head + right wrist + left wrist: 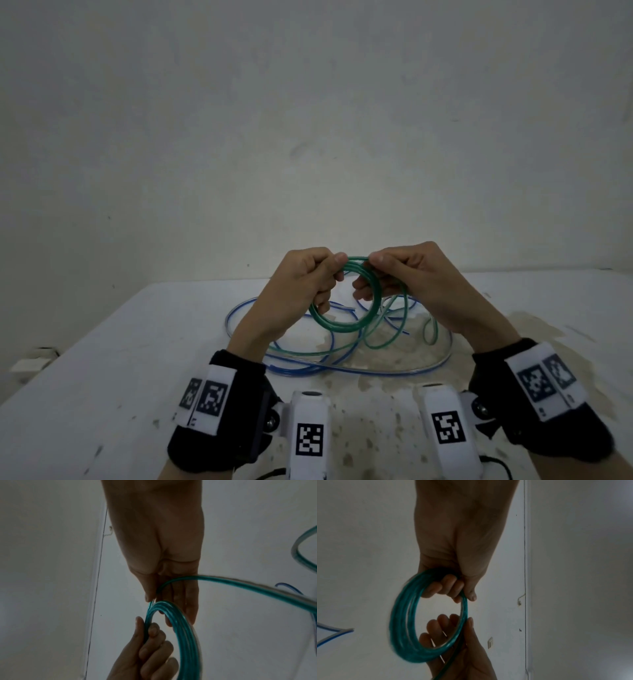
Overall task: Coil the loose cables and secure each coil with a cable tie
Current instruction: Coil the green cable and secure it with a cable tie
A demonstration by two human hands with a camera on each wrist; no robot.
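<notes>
The left hand (pixel 301 284) grips a coil of translucent green plastic cable (pixel 346 322) at its top. The right hand (pixel 407 274) pinches the same cable beside it, above a white table (pixel 102 359).

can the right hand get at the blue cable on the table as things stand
Probably not yet. The right hand pinches the green cable it is winding, as does the left hand. The blue cable lies uncovered below; nothing else blocks it.

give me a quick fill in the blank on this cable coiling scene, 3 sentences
1. The coil held in the air is ____ in colour.
2. The coil is gripped by ____ hands, the left hand and the right hand.
3. The blue cable lies loose on the ____.

Missing words: green; both; table
</notes>
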